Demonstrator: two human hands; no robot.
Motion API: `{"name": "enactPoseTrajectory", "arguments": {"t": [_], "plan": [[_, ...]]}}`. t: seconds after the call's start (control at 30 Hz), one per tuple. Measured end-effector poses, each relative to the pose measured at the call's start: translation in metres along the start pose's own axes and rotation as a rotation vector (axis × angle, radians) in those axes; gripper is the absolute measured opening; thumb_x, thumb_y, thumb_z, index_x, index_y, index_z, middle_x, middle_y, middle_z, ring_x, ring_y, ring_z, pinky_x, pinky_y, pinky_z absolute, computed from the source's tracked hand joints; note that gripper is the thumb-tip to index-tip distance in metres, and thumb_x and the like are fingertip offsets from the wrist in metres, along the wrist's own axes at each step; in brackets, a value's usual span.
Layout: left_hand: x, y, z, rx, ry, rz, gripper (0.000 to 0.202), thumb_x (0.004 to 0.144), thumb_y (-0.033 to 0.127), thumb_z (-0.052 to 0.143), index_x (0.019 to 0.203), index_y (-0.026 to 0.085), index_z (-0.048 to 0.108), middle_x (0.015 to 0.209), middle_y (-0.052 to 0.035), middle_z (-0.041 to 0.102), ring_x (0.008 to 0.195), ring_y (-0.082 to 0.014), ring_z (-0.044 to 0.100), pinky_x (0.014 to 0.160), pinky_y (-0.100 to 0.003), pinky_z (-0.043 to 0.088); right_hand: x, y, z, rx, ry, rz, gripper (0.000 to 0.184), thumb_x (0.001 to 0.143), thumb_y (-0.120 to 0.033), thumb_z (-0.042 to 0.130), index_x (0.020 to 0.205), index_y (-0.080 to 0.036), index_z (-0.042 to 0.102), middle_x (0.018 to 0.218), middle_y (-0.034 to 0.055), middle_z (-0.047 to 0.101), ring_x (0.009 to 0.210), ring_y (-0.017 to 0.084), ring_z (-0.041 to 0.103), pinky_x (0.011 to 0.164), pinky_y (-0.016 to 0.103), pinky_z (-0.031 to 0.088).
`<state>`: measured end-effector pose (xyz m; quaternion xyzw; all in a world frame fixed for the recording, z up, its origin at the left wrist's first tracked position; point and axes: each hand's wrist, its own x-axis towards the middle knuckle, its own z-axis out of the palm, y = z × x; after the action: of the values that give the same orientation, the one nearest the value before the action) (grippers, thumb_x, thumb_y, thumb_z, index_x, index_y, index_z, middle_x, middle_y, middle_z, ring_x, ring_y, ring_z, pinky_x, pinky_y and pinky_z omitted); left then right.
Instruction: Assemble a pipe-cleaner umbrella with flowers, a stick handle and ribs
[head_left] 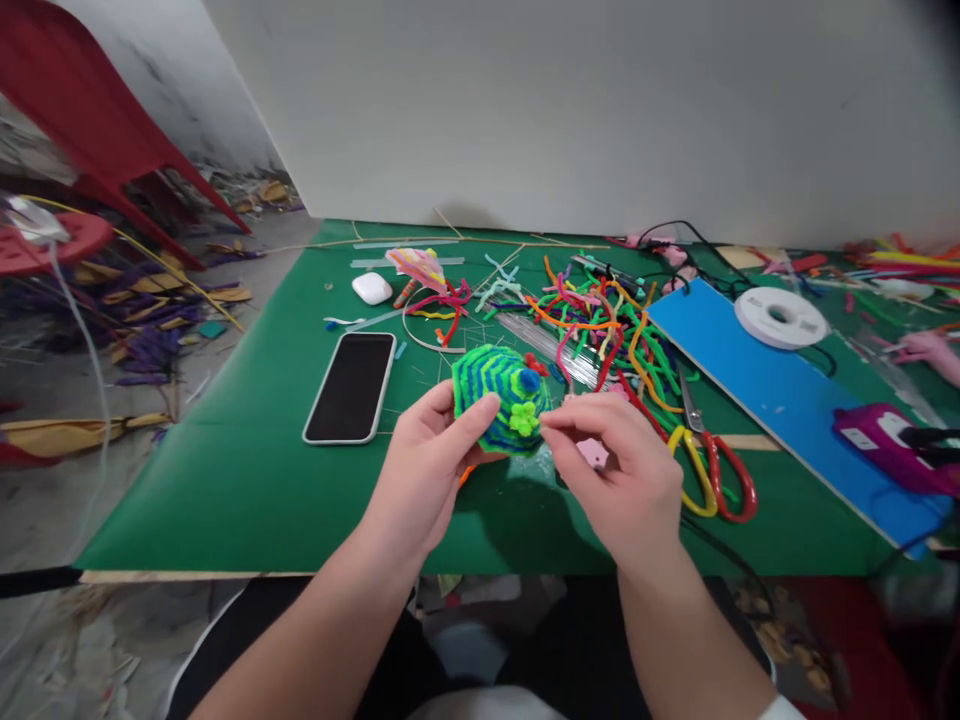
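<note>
A small domed piece made of green and blue striped pipe cleaners [486, 378] is held above the table, its blue knob facing up. My left hand [420, 460] is closed around its left side, thumb on top. A lime-green flower [523, 418] sits on the dome below the knob, and a small red shape [535, 365] is at its far edge. My right hand [619, 465] is pinched at the dome's right edge, beside the flower; what its fingertips grip is hidden. Under that hand a pink piece [592, 454] partly shows.
Scissors [705, 450] with red and yellow handles lie right of my right hand. Beyond are a heap of pipe cleaners [637, 330] and a blue board [750, 370] bearing a white spool [780, 318]. A phone [351, 388] and white case [372, 289] lie left on the green table [247, 480].
</note>
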<state>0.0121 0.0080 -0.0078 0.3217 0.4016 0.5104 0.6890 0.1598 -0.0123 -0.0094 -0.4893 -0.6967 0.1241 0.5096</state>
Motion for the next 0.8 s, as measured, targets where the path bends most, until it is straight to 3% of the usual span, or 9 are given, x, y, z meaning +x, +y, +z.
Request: {"name": "enactPoseTrajectory", "arguments": {"t": [0.17,0.6,0.8], "plan": [[-0.0013,-0.0015,0.0017,0.034,0.017,0.027,0.025,0.074,0.027,0.066,0.096,0.018,0.062,0.094,-0.0042,0.068,0.08,-0.0176,0.066,0.061,-0.024,0.055,0.0001,0.0008,-0.0012,-0.045,-0.052,-0.032,0.016,0.078,-0.012,0.06,0.087,-0.024,0.065,0.084,0.0016,0.065,0.083,0.017,0.062,0.08,0.034,0.052],[-0.002,-0.0022,0.0012,0.039,0.005,-0.01,0.025,0.075,0.029,0.065,0.097,0.018,0.063,0.093,-0.005,0.067,0.08,-0.0176,0.065,0.057,-0.022,0.054,-0.0019,-0.0027,-0.0036,-0.036,0.001,-0.044,0.029,0.077,-0.005,0.056,0.096,-0.025,0.064,0.088,0.0016,0.065,0.083,0.017,0.061,0.075,0.033,0.052],[-0.0035,0.001,0.0007,0.039,0.01,-0.019,0.025,0.074,0.03,0.066,0.096,0.019,0.062,0.096,-0.0044,0.068,0.08,-0.0181,0.065,0.057,-0.023,0.054,-0.0059,0.0025,-0.0074,-0.06,-0.049,-0.205,0.036,0.072,-0.002,0.055,0.099,-0.024,0.065,0.092,0.0045,0.061,0.081,0.017,0.061,0.072,0.034,0.054]]}}
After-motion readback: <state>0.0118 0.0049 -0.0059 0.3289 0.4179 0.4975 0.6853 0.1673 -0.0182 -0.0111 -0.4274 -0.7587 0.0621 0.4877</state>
